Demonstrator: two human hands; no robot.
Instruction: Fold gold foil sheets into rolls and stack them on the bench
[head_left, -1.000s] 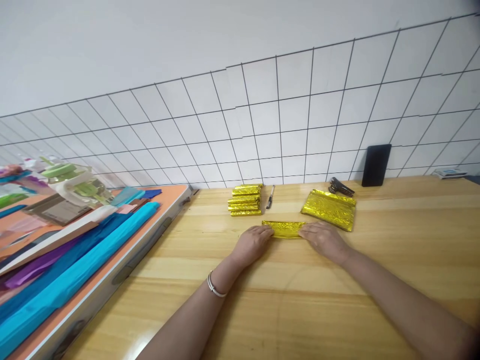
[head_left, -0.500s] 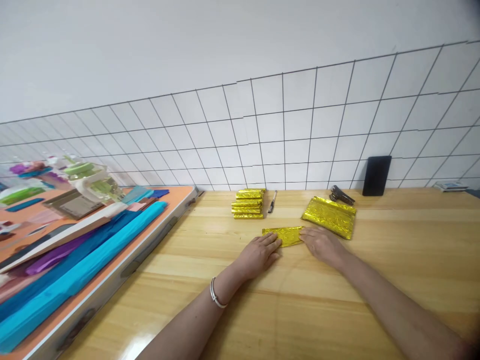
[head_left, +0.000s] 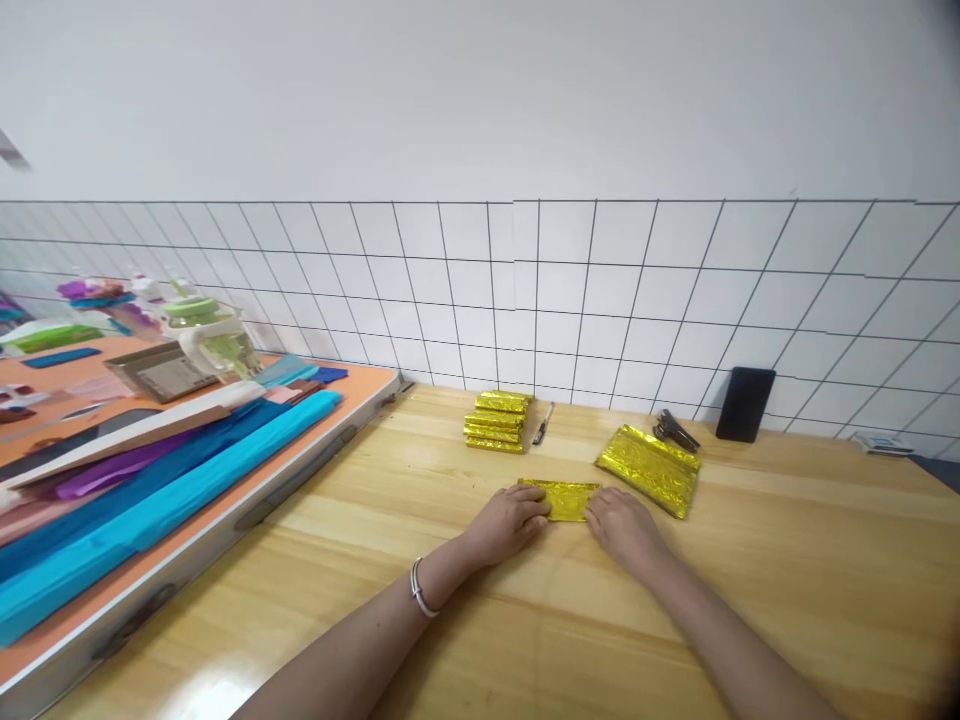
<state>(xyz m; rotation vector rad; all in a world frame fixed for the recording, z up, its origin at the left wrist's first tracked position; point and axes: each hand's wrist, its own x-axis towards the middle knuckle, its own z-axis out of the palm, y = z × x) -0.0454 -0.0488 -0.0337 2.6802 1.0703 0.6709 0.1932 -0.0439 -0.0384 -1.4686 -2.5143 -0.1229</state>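
Note:
A shiny gold foil paper (head_left: 570, 500), folded to a narrow strip, lies flat on the wooden table between both hands. My left hand (head_left: 506, 525) has its bent fingers closed on the strip's left end. At the right end, the fingers of my right hand (head_left: 622, 525) are drawn together on the foil; their tips are partly hidden. Beyond the strip to the left is a pile of gold foil rolls (head_left: 495, 422). A wider stack of gold foil (head_left: 651, 470) sits just past my right hand.
A utility knife (head_left: 543, 424) lies beside the rolls. Behind the wider foil are a black hair clip (head_left: 675, 430) and a black phone (head_left: 745, 404) leaning on the tiled wall. On the left, an orange-topped table (head_left: 375, 382) carries coloured paper (head_left: 247, 465) and a green-lidded bottle (head_left: 217, 335).
The view has tilted and levelled. Both hands have stayed at the ends of the foil strip; my left fingers, flatter before, are now more bent around its end.

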